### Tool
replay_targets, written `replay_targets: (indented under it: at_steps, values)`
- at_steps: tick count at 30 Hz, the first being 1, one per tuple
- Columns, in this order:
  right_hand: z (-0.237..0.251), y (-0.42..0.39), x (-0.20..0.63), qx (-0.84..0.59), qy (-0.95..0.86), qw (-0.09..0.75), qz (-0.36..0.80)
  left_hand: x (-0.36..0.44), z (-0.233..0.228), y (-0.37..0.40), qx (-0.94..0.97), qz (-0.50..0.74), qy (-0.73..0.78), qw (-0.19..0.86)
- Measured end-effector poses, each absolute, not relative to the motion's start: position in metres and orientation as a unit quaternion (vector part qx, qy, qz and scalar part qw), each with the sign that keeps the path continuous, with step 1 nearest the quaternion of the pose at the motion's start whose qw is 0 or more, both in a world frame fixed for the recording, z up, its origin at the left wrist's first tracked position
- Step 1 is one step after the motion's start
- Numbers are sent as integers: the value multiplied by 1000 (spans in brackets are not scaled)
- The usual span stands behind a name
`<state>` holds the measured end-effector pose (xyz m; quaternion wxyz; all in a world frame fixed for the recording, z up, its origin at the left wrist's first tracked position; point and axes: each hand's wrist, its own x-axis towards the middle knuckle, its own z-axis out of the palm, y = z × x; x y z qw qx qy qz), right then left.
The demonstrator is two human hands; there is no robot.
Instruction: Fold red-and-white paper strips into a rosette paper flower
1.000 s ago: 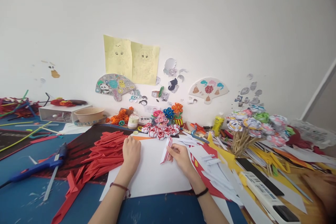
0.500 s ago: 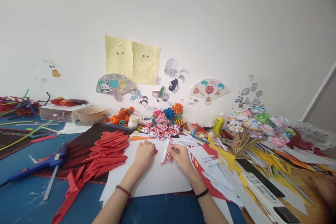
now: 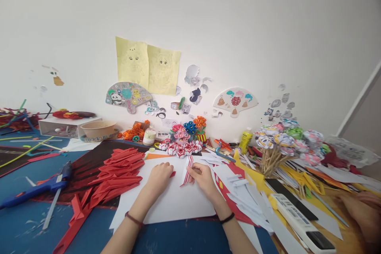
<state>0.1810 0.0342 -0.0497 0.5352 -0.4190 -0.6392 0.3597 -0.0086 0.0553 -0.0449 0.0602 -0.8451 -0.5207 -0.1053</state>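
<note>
Over the white paper sheet (image 3: 175, 206), my left hand (image 3: 160, 176) is closed with its back toward me. A small end of red paper (image 3: 173, 174) sticks out from its fingers; the rest is hidden. My right hand (image 3: 202, 176) pinches a folded strip of red-and-white striped paper (image 3: 187, 175) between thumb and fingers, standing up from the sheet. The two hands are a short gap apart. Beyond them lies a row of red-and-white folded paper flowers (image 3: 181, 150). To the left is a pile of folded red paper strips (image 3: 119, 170).
A blue glue gun (image 3: 56, 182) lies at left. White paper strips (image 3: 242, 198), a black phone (image 3: 290, 198) and a white power strip (image 3: 300, 222) lie at right, near paper flowers on sticks (image 3: 276, 143). Another person's hand (image 3: 361, 210) shows at the right edge.
The view has turned slightly, so most things sit a little further left. The striped strip has tilted a little in my right hand. More of the other person's hand shows at right.
</note>
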Motion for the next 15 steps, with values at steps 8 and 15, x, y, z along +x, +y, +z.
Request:
replay_targets:
  at_steps: [8, 15]
  values:
    - [-50, 33, 179, -420, -640, 529, 366, -12, -51, 64, -851, -108, -510, 57]
    - [-50, 33, 179, -418, -640, 529, 370, -8, -53, 68, -852, -103, -512, 39]
